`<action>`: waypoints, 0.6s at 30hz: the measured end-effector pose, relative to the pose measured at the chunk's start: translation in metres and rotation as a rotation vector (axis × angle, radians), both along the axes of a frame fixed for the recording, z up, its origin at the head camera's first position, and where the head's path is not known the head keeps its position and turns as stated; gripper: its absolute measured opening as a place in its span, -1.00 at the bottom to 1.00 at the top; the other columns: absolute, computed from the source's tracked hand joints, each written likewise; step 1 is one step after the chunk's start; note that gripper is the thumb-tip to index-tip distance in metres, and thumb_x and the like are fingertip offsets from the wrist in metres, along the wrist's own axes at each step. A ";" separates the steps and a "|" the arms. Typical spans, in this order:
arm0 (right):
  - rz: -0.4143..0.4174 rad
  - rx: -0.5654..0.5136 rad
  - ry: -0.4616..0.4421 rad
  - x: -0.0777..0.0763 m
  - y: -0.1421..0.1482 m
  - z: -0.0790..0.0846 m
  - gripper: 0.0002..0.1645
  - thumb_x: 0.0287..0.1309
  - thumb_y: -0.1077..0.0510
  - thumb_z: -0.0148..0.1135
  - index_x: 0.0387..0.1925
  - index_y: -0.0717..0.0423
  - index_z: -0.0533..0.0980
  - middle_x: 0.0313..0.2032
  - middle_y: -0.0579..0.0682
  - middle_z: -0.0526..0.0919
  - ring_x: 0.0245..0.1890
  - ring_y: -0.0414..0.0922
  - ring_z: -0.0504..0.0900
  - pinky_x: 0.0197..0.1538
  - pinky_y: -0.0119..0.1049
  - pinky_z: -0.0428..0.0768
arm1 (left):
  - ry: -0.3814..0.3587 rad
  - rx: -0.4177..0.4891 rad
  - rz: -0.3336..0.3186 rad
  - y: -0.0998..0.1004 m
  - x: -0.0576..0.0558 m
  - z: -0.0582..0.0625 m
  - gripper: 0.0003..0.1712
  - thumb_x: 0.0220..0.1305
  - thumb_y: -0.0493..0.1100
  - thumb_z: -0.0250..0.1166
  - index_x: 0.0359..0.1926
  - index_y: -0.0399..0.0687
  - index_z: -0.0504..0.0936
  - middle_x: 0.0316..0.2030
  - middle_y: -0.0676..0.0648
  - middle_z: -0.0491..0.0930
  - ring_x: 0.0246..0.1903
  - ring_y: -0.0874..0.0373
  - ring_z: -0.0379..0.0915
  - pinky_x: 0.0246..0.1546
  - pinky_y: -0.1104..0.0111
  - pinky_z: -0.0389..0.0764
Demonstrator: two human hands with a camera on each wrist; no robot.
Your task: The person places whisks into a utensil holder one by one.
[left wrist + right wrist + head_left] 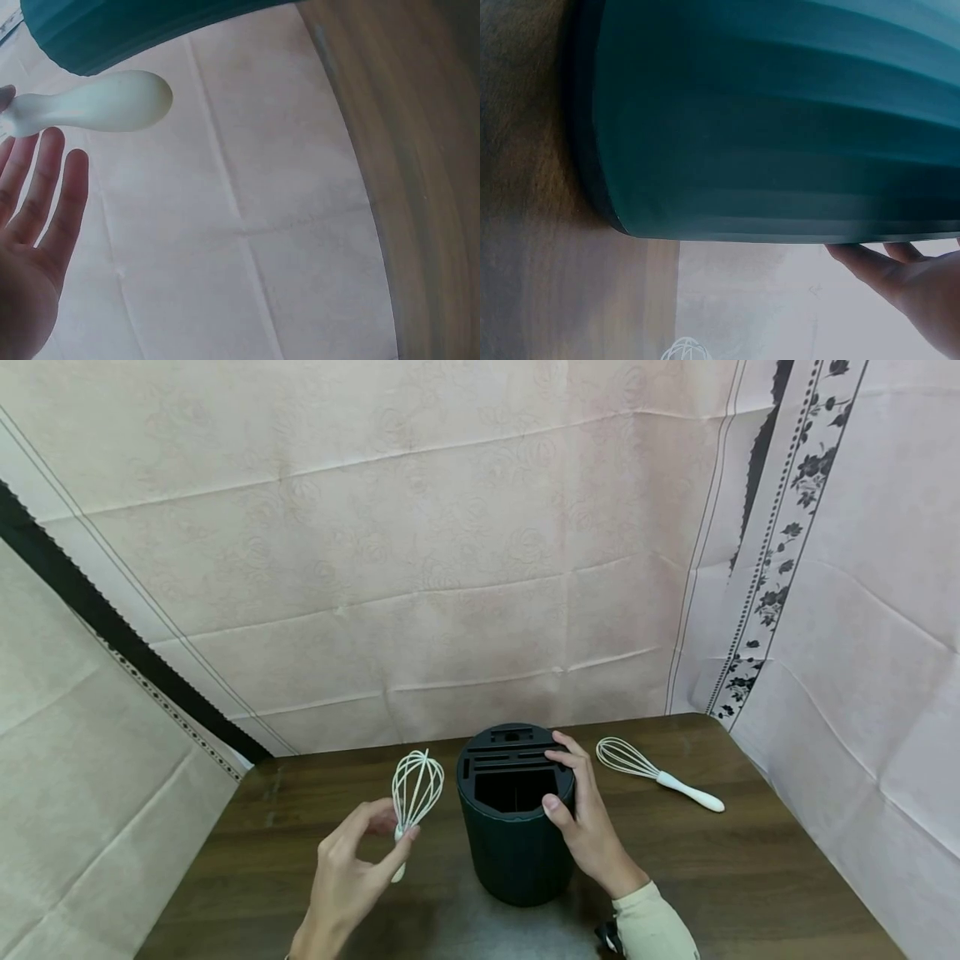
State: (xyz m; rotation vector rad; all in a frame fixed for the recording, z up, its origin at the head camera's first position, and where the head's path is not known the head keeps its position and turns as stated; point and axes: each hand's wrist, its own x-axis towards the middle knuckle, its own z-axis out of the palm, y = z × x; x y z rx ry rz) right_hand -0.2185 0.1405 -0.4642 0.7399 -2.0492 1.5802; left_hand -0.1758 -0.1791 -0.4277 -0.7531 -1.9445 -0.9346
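My left hand pinches a small white whisk between thumb and fingers, wires up and handle pointing down. In the left wrist view the whisk's rounded handle sticks out past the fingers. Just right of it stands a dark green cylindrical utensil holder with a black slotted lid, upright on the table. My right hand grips the holder's right side near the rim, thumb at the front and fingers over the top edge. The right wrist view shows the holder's ribbed green wall close up.
A second white whisk lies on the brown wooden table, right of the holder, handle toward the right. Pale patterned cloth hangs behind the table and along both sides.
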 end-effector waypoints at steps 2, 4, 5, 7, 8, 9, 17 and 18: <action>0.002 0.000 0.000 0.000 0.000 0.000 -0.40 0.51 0.02 0.07 0.49 -0.07 0.24 0.64 0.05 0.03 0.59 0.15 0.02 0.39 0.54 0.10 | -0.002 0.027 0.003 0.004 -0.001 0.001 -0.60 0.14 -0.23 0.61 0.00 -0.17 0.71 -0.30 0.02 0.74 -0.39 0.18 0.63 -0.23 0.53 0.64; 0.006 -0.001 -0.004 0.000 0.000 0.001 -0.39 0.50 0.02 0.07 0.49 -0.07 0.24 0.64 0.05 0.02 0.60 0.14 0.01 0.41 0.52 0.10 | 0.003 0.049 0.004 0.008 -0.002 0.002 -0.55 0.05 -0.32 0.62 0.00 -0.20 0.71 -0.31 0.02 0.74 -0.41 0.18 0.64 -0.25 0.51 0.66; 0.008 -0.001 -0.005 0.000 0.000 0.001 -0.39 0.50 0.03 0.07 0.49 -0.06 0.24 0.64 0.05 0.02 0.60 0.14 0.01 0.41 0.52 0.10 | 0.007 0.058 0.001 0.010 -0.003 0.003 -0.53 0.01 -0.36 0.62 0.00 -0.21 0.71 -0.32 0.02 0.73 -0.42 0.17 0.63 -0.27 0.50 0.66; 0.010 -0.002 -0.007 0.000 0.000 0.002 -0.39 0.49 0.03 0.08 0.48 -0.05 0.24 0.64 0.03 0.02 0.60 0.13 0.00 0.41 0.52 0.10 | 0.012 0.076 -0.009 0.014 -0.004 0.004 -0.51 -0.03 -0.40 0.61 -0.01 -0.22 0.70 -0.34 0.01 0.72 -0.46 0.16 0.61 -0.35 0.48 0.65; 0.010 -0.002 -0.007 0.000 0.000 0.002 -0.39 0.49 0.03 0.08 0.48 -0.05 0.24 0.64 0.04 0.02 0.60 0.13 0.00 0.41 0.52 0.09 | 0.015 0.085 -0.011 0.016 -0.005 0.005 -0.51 -0.03 -0.40 0.61 -0.01 -0.21 0.70 -0.35 0.01 0.71 -0.48 0.16 0.60 -0.40 0.48 0.63; 0.011 -0.003 -0.009 0.000 0.000 0.002 -0.39 0.49 0.02 0.08 0.48 -0.05 0.24 0.64 0.02 0.02 0.60 0.12 -0.01 0.42 0.51 0.08 | 0.020 0.093 -0.017 0.017 -0.006 0.006 -0.51 -0.04 -0.41 0.61 -0.02 -0.22 0.70 -0.36 0.01 0.70 -0.51 0.16 0.58 -0.44 0.48 0.61; 0.007 -0.005 -0.006 0.001 0.000 0.002 -0.40 0.50 0.02 0.07 0.48 -0.08 0.24 0.64 0.07 0.02 0.60 0.14 0.01 0.41 0.51 0.11 | 0.020 0.140 -0.029 0.028 -0.007 0.016 -0.48 -0.11 -0.50 0.58 -0.04 -0.25 0.70 -0.41 -0.02 0.66 -0.64 0.15 0.49 -0.59 0.49 0.52; 0.005 -0.006 -0.007 0.001 0.000 0.002 -0.40 0.50 0.02 0.07 0.48 -0.09 0.24 0.64 0.07 0.03 0.60 0.14 0.01 0.40 0.51 0.12 | 0.020 0.142 -0.028 0.029 -0.007 0.017 -0.49 -0.11 -0.49 0.58 -0.04 -0.24 0.70 -0.41 -0.01 0.65 -0.64 0.15 0.49 -0.59 0.49 0.52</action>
